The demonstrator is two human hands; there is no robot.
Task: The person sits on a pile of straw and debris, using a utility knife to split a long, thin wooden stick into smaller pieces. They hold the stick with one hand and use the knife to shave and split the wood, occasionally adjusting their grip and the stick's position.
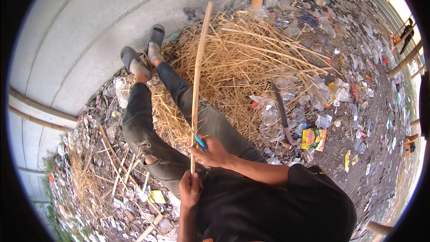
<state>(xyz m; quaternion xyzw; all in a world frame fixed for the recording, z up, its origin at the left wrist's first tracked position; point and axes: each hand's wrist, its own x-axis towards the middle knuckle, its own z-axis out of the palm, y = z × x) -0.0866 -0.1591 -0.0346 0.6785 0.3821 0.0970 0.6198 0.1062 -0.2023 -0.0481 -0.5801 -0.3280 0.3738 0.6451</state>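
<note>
A long, pale bamboo strip stands almost upright in the view, running from my lap out past my knees. My left hand is closed around its near end. Just above, my right hand grips a small blue-handled tool against the strip; the blade is hidden. Thin curled shavings cling to the strip beside the tool. My legs, in torn dark trousers, stretch out on both sides of it, with grey slippers on the feet.
A heap of straw-like bamboo shavings lies beyond my legs. A machete-like long blade rests right of it, near a yellow-green packet. Plastic litter covers the ground. A concrete wall closes the far left side. Loose strips lie left.
</note>
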